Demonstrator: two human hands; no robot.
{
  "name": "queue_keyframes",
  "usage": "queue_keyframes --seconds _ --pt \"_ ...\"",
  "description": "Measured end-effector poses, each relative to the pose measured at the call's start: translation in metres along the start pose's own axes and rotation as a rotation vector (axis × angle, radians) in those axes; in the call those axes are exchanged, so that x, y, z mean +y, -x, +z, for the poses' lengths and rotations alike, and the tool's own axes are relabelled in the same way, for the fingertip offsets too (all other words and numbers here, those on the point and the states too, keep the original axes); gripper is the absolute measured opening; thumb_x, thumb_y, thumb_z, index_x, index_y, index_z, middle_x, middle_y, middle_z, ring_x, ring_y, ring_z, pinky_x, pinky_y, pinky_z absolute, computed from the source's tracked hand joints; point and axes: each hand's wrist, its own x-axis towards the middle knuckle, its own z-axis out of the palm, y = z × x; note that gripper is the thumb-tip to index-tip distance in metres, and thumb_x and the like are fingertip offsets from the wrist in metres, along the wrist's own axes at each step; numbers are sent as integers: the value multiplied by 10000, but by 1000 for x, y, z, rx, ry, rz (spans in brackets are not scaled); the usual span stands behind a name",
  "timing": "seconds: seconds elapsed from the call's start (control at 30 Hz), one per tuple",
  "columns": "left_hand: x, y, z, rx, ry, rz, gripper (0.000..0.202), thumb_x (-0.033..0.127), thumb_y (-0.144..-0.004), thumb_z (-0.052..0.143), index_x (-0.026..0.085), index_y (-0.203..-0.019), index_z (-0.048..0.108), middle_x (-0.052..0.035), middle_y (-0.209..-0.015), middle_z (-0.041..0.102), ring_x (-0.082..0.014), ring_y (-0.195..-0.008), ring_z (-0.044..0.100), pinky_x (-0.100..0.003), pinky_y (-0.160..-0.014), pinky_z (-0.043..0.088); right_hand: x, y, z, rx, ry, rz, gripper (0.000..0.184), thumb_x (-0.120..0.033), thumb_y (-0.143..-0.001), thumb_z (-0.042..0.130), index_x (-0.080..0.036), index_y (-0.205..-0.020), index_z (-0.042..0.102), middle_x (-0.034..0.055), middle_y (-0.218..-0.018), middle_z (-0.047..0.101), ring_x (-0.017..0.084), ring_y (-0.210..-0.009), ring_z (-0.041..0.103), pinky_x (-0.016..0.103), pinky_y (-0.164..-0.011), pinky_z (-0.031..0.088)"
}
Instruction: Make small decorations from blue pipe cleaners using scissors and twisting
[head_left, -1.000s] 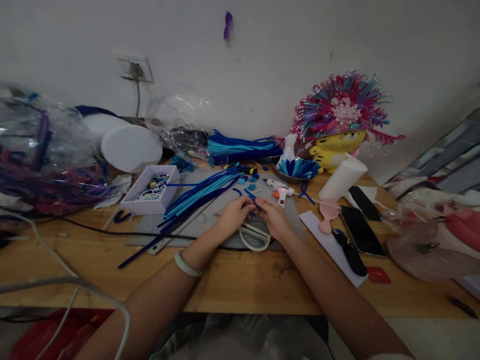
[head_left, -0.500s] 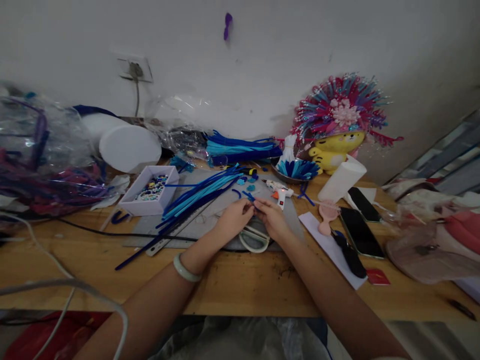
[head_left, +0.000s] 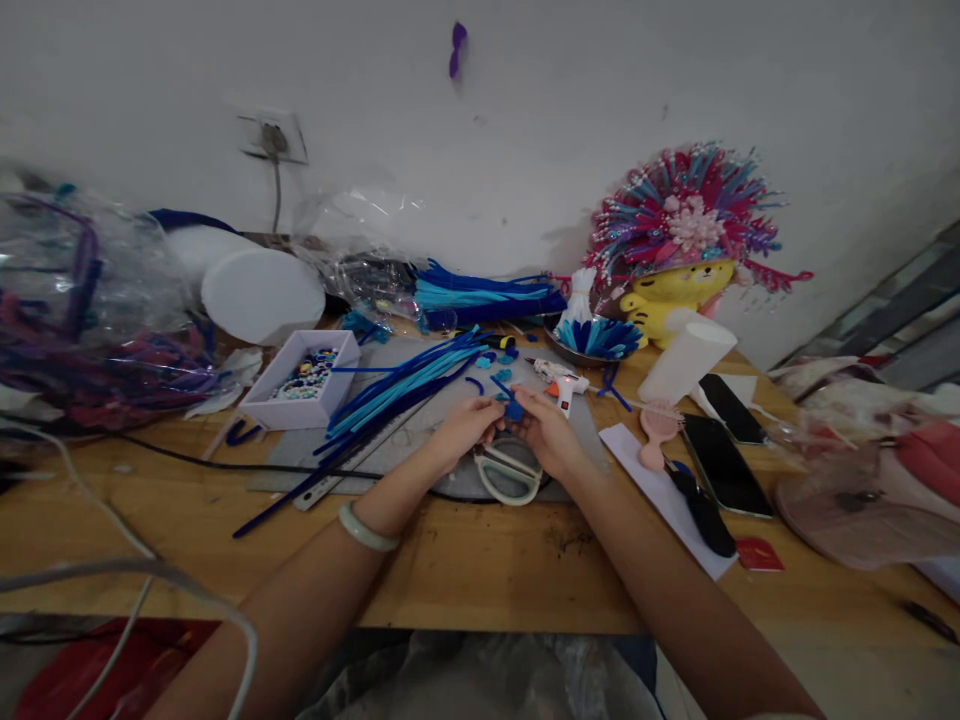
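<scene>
Between my two hands is a small blue pipe-cleaner piece (head_left: 513, 408), held above the grey mat (head_left: 420, 440). My left hand (head_left: 478, 420), with a pale bangle on its wrist, is closed at the piece's left side. From the right, my right hand (head_left: 544, 425) pinches the same piece. White-handled scissors (head_left: 508, 478) lie just below the hands, their blades hidden. A glue gun (head_left: 561, 385) rests beyond my right hand. To the left lies a spread of blue and light-blue pipe cleaners (head_left: 397, 390). Small cut blue bits (head_left: 484, 362) are scattered behind the hands.
A white box of beads (head_left: 300, 385) stands left. A bowl of blue pieces (head_left: 592, 345) sits at the back, near a yellow plush toy (head_left: 682, 295) with a colourful headdress. Right are a pink brush (head_left: 658, 430) and a phone (head_left: 726, 465). A black cable (head_left: 247, 465) crosses the table.
My hands have tilted and moved slightly apart, so more of the blue piece shows between the fingers. The view has shifted slightly; the things on the table stay in place.
</scene>
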Motion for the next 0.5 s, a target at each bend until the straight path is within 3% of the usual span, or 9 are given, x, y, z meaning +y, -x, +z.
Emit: queue_keyframes --seconds 0.13,0.3,0.5 --pt "3 2 -1 6 -160 109 208 282 -731 441 157 -565 458 62 -449 402 -60 -401 369 -186 -413 279 -5 0 -3 4 -16 68 216 -159 -562 691 -184 -754 595 -63 -557 575 56 -463 479 185 -461 364" --pt "2 3 -2 92 -462 381 99 221 -749 450 157 -718 519 32 -618 515 -87 -548 458 -202 -510 366 -10 0 -5 34 -89 189 51 -93 -623 630 -135 -616 602 -25 -568 597 44 -502 500 155 -469 375" --pt "-2 3 -8 21 -695 584 195 146 -761 471 170 -943 538 -17 -856 609 -128 -756 546 -258 -694 435 -13 3 -5 67 -44 222 45 -106 -648 611 -132 -616 630 -10 -564 605 55 -504 504 175 -490 398"
